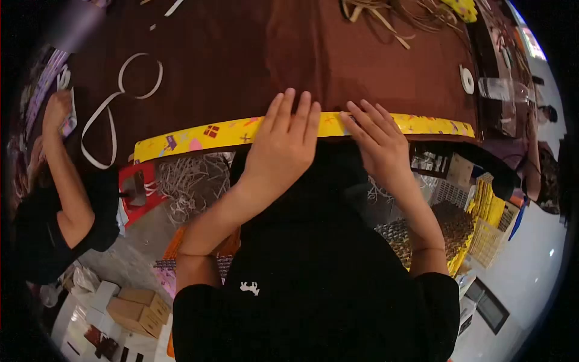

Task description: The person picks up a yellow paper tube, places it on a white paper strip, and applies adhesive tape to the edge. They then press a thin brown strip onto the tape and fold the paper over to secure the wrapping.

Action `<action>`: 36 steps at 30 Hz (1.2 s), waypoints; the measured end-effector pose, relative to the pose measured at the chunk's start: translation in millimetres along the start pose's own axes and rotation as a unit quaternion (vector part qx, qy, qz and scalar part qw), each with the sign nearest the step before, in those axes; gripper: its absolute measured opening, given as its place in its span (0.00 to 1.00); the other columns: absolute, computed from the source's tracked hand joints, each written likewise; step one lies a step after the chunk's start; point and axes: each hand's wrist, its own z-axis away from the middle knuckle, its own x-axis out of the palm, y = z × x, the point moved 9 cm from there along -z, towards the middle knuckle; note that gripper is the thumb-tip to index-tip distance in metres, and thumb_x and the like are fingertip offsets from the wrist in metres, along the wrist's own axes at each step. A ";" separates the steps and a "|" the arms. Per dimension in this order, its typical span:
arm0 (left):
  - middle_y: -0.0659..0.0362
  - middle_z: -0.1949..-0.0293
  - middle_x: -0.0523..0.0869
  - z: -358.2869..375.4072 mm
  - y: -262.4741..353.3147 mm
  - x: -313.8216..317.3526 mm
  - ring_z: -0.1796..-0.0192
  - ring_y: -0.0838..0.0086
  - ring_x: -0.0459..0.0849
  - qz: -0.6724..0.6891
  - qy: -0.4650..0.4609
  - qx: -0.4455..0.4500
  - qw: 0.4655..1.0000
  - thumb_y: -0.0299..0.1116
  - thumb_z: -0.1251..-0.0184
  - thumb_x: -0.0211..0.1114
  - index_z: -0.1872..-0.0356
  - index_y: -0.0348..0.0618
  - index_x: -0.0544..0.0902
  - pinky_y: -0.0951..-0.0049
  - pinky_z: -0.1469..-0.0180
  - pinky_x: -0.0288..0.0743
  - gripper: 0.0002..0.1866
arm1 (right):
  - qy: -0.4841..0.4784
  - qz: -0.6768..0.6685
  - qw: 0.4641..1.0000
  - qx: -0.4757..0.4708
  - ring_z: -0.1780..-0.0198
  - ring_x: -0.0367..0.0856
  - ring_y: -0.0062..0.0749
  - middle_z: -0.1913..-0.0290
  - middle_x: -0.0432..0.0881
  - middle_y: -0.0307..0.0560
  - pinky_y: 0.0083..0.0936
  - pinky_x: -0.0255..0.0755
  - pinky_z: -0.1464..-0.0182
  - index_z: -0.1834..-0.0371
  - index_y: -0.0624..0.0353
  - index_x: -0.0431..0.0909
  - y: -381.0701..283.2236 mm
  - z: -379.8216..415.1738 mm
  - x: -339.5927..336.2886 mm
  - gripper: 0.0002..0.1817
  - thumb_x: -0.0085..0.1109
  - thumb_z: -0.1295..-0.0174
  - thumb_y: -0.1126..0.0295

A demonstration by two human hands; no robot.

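A long yellow strip (199, 138) printed with small coloured gift and star shapes lies along the near edge of the table. My left hand (284, 139) rests flat across its middle, fingers stretched forward beyond the strip. To the right, my right hand (380, 134) also lies flat over the strip, its fingers extended and slightly apart. Both palms hide parts of the strip beneath them. Neither hand has its fingers wrapped round anything.
A brown cloth (229, 72) covers the table. A loose white tape (114, 136) curls at left, near a co-worker's hand (58, 108). Tan straps (416, 18) lie at the back right, with a white roll (467, 79) and a clear bottle (503, 90) at the right edge.
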 end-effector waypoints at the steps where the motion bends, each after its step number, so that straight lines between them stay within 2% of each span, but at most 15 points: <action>1: 0.46 0.40 0.79 -0.3 0.8 1.2 0.34 0.51 0.74 -0.005 0.000 0.002 1.000 0.24 0.37 0.58 0.40 0.32 0.76 0.53 0.30 0.66 0.22 | 0.017 0.003 1.000 0.002 0.36 0.75 0.43 0.36 0.77 0.43 0.43 0.67 0.33 0.37 0.49 0.76 2.0 2.5 2.5 0.29 0.56 0.45 0.80; 6: 0.47 0.37 0.76 -5.4 0.9 3.3 0.32 0.51 0.71 0.002 -0.012 -0.006 1.000 0.20 0.37 0.56 0.37 0.32 0.74 0.50 0.29 0.62 0.24 | 0.073 0.020 0.997 -0.004 0.34 0.72 0.46 0.35 0.75 0.43 0.50 0.60 0.29 0.36 0.41 0.76 4.9 10.0 9.7 0.28 0.55 0.42 0.74; 7: 0.46 0.33 0.72 -6.5 0.3 6.3 0.29 0.50 0.67 0.007 -0.021 0.000 1.000 0.19 0.37 0.57 0.34 0.33 0.71 0.47 0.27 0.58 0.27 | 0.082 0.019 0.996 -0.008 0.34 0.72 0.46 0.35 0.75 0.43 0.50 0.60 0.29 0.36 0.40 0.76 5.8 11.1 10.1 0.27 0.55 0.41 0.73; 9: 0.46 0.35 0.74 -6.4 1.3 3.8 0.30 0.49 0.69 0.033 -0.035 0.012 0.999 0.29 0.35 0.59 0.36 0.32 0.73 0.44 0.29 0.58 0.26 | 0.088 0.032 0.996 -0.017 0.34 0.71 0.46 0.35 0.74 0.43 0.52 0.60 0.29 0.36 0.38 0.75 6.9 13.3 12.2 0.25 0.55 0.39 0.70; 11: 0.46 0.28 0.64 -9.0 1.3 -1.9 0.25 0.48 0.57 0.110 -0.070 -0.036 0.991 0.37 0.32 0.59 0.28 0.33 0.61 0.42 0.26 0.46 0.34 | 0.115 0.016 0.993 -0.016 0.34 0.71 0.47 0.35 0.74 0.43 0.53 0.60 0.30 0.36 0.37 0.75 7.7 16.4 12.4 0.25 0.54 0.37 0.69; 13: 0.45 0.25 0.57 -18.0 3.0 1.2 0.22 0.47 0.51 0.128 -0.090 -0.100 0.983 0.39 0.30 0.55 0.25 0.33 0.53 0.44 0.24 0.37 0.37 | 0.134 0.012 0.991 -0.013 0.35 0.72 0.47 0.35 0.74 0.44 0.53 0.62 0.31 0.38 0.39 0.77 7.7 18.7 9.8 0.23 0.56 0.39 0.66; 18: 0.47 0.26 0.61 -49.5 31.3 24.8 0.23 0.51 0.54 0.114 -0.045 -0.102 0.987 0.42 0.23 0.46 0.26 0.34 0.57 0.44 0.25 0.37 0.31 | 0.164 -0.031 0.986 -0.015 0.34 0.71 0.53 0.39 0.78 0.48 0.60 0.61 0.32 0.51 0.55 0.80 9.0 23.2 7.6 0.16 0.56 0.44 0.67; 23: 0.48 0.26 0.63 -50.4 24.9 37.3 0.24 0.55 0.58 0.032 -0.025 -0.153 0.987 0.46 0.21 0.38 0.26 0.36 0.58 0.45 0.25 0.38 0.31 | 0.173 -0.038 0.984 -0.004 0.31 0.67 0.56 0.35 0.74 0.49 0.63 0.56 0.29 0.50 0.57 0.78 10.8 25.8 10.5 0.18 0.56 0.44 0.66; 25: 0.48 0.27 0.63 -49.3 24.8 36.8 0.24 0.53 0.59 0.041 -0.007 -0.162 0.986 0.47 0.21 0.36 0.26 0.35 0.57 0.44 0.25 0.38 0.31 | 0.165 -0.035 0.986 0.010 0.30 0.65 0.57 0.34 0.72 0.49 0.65 0.54 0.30 0.47 0.55 0.77 10.8 28.5 10.8 0.19 0.56 0.42 0.65; 27: 0.48 0.26 0.63 -50.4 26.5 34.7 0.25 0.52 0.60 0.044 0.012 -0.162 0.986 0.47 0.21 0.35 0.26 0.34 0.57 0.44 0.25 0.38 0.31 | 0.152 -0.013 0.987 0.041 0.28 0.63 0.57 0.32 0.70 0.47 0.66 0.52 0.30 0.41 0.53 0.75 14.8 30.8 12.7 0.24 0.58 0.42 0.59; 28: 0.49 0.26 0.63 -49.6 25.6 35.9 0.25 0.53 0.61 0.044 0.011 -0.167 0.985 0.47 0.21 0.35 0.26 0.37 0.58 0.44 0.25 0.39 0.31 | 0.159 -0.025 0.984 0.078 0.27 0.60 0.57 0.30 0.68 0.46 0.68 0.50 0.30 0.35 0.47 0.72 22.2 31.6 11.6 0.33 0.62 0.45 0.50; 29: 0.49 0.26 0.63 -49.8 25.9 38.1 0.25 0.53 0.61 0.047 0.012 -0.159 0.986 0.47 0.21 0.35 0.26 0.37 0.58 0.44 0.25 0.39 0.31 | 0.161 -0.020 0.983 0.084 0.27 0.60 0.57 0.30 0.68 0.46 0.68 0.50 0.30 0.35 0.47 0.72 27.1 33.3 8.6 0.33 0.62 0.45 0.50; 31: 0.51 0.26 0.63 -48.5 25.0 45.0 0.25 0.54 0.61 -0.061 -0.028 -0.138 0.988 0.47 0.21 0.37 0.26 0.40 0.60 0.43 0.25 0.40 0.30 | 0.143 -0.016 0.983 0.113 0.26 0.57 0.57 0.28 0.64 0.44 0.70 0.48 0.30 0.31 0.39 0.69 39.0 35.9 2.8 0.39 0.66 0.49 0.43; 32: 0.52 0.25 0.62 -48.7 24.8 44.6 0.25 0.55 0.61 -0.062 -0.020 -0.138 0.988 0.47 0.22 0.40 0.26 0.42 0.61 0.43 0.26 0.42 0.30 | 0.123 -0.004 0.986 0.115 0.25 0.56 0.58 0.26 0.62 0.45 0.71 0.46 0.31 0.30 0.33 0.67 44.5 38.7 4.1 0.41 0.65 0.49 0.40; 36: 0.52 0.24 0.59 -48.3 25.3 48.2 0.23 0.54 0.57 -0.078 -0.031 -0.134 0.987 0.46 0.20 0.37 0.25 0.44 0.59 0.42 0.26 0.39 0.28 | 0.118 0.051 0.982 0.137 0.25 0.56 0.58 0.26 0.61 0.43 0.72 0.46 0.31 0.29 0.27 0.66 63.8 55.9 1.8 0.41 0.62 0.50 0.36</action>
